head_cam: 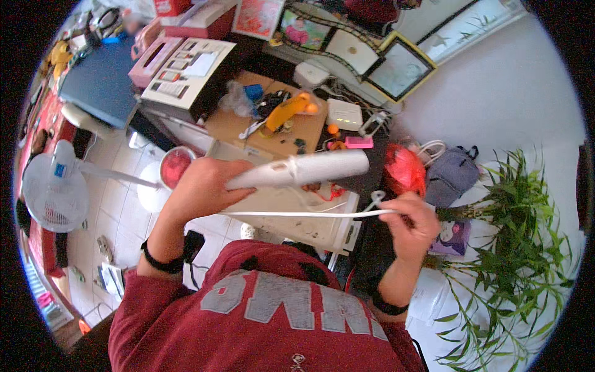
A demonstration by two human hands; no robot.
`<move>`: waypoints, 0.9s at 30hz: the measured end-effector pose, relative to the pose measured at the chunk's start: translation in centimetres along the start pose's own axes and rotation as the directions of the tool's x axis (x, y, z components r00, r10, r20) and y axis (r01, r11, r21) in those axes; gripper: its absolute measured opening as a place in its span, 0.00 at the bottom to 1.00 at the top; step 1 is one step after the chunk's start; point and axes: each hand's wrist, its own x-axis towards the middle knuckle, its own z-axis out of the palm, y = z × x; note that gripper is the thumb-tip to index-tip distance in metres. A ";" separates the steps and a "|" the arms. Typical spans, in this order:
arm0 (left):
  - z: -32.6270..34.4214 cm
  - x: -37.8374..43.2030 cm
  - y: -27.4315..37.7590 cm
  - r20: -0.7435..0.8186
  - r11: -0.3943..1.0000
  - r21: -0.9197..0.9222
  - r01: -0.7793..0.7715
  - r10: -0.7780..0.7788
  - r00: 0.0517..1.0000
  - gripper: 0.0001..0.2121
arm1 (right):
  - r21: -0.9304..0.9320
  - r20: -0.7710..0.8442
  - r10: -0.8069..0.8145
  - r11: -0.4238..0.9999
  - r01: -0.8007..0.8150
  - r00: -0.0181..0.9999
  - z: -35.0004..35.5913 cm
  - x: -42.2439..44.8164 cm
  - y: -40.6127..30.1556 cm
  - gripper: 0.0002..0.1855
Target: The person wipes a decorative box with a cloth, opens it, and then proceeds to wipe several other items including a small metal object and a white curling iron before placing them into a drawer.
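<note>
My left hand (211,186) grips one end of a white handheld appliance (325,168), perhaps a hair dryer, whose body points to the right. A loop of thin white cord seems to go around its middle. My right hand (413,223) pinches a white cord (302,215), drawn nearly straight below the appliance towards my left hand. A small cord loop (378,196) sticks up beside the right fingertips. Beneath both hands, a pulled-out cream drawer (274,228) holds a red cord and other items partly hidden by the appliance.
The cabinet top (223,123) carries an orange banana-shaped item (288,111), a white router (345,114) and a pink comb (359,142). On the right are a red plastic bag (404,169), a grey backpack (453,174) and leafy plants (511,242). A white standing fan (56,193) is at left.
</note>
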 end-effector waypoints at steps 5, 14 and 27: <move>0.3 -0.1 -2.3 0.219 0.911 -0.328 -0.249 0.330 0.918 0.13 | -0.237 0.074 0.007 0.971 0.011 0.997 1.4 4.1 -2.1 0.10; -1.0 -0.4 0.3 -0.185 0.819 -0.503 -0.274 0.208 0.961 0.18 | 0.500 0.462 0.506 0.529 -0.685 0.728 13.0 -6.8 6.7 0.09; 0.3 -0.9 -2.0 -0.173 0.883 0.464 0.070 0.013 0.985 0.08 | 0.047 0.399 -0.054 0.998 0.039 0.915 2.9 -4.9 0.5 0.06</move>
